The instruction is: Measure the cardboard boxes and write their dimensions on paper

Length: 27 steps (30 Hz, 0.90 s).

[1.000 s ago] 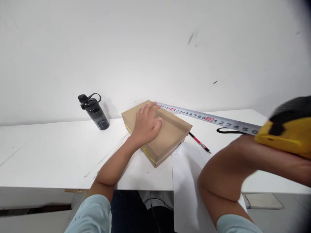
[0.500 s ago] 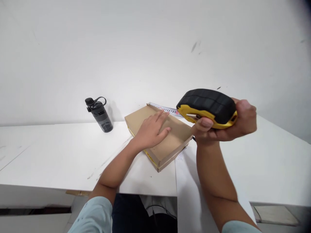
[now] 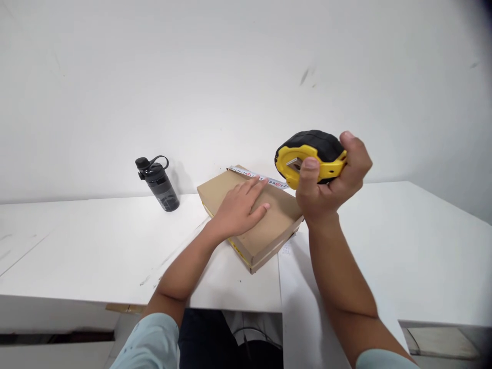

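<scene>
A brown cardboard box [image 3: 269,233] lies at a slant on the white table. Flat on its top rests my left hand [image 3: 240,207], fingers stretched out. Its fingertips reach the white tape blade [image 3: 240,171], which runs along the box's far edge; whether they press on it I cannot tell. My right hand [image 3: 334,184] holds up a black and yellow tape measure [image 3: 295,154] above the box's right end, thumb on the yellow side. The blade leads from the box toward this case, and the spot where it enters is hidden.
A dark water bottle [image 3: 163,189] with a carrying loop stands left of the box, near the wall [image 3: 230,77]. White paper [image 3: 303,307] hangs over the front edge of the table [image 3: 96,246], with small marks beside the box.
The tape measure has moved left and tilted, showing more of its yellow side. The blade has shifted from behind the far edge onto the box's top edge. My left hand stays put.
</scene>
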Each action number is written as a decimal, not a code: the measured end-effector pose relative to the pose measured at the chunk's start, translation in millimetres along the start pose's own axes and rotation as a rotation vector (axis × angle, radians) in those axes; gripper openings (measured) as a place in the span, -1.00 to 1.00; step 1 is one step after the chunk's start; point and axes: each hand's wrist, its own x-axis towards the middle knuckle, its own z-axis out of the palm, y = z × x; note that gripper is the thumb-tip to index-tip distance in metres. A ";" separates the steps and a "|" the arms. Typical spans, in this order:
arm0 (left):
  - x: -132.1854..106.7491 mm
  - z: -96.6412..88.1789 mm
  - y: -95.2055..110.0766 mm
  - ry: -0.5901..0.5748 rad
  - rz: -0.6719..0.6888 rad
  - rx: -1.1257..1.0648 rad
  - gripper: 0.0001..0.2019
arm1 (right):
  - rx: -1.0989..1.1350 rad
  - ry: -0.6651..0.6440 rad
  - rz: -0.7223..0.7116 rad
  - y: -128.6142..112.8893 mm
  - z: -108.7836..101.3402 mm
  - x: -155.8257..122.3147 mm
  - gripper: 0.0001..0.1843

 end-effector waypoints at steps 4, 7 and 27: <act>0.3 -1.6 1.5 -0.007 -0.008 -0.004 -0.35 | -0.026 -0.034 0.002 -0.1 2.1 -4.1 -0.36; 1.1 -1.1 1.1 -0.004 -0.003 -0.003 -0.37 | 0.005 -0.046 -0.017 -1.7 0.6 -2.8 -0.36; 2.5 -2.9 2.6 -0.055 -0.051 0.049 -0.46 | -0.116 -0.546 0.228 -46.7 -44.6 34.6 -0.33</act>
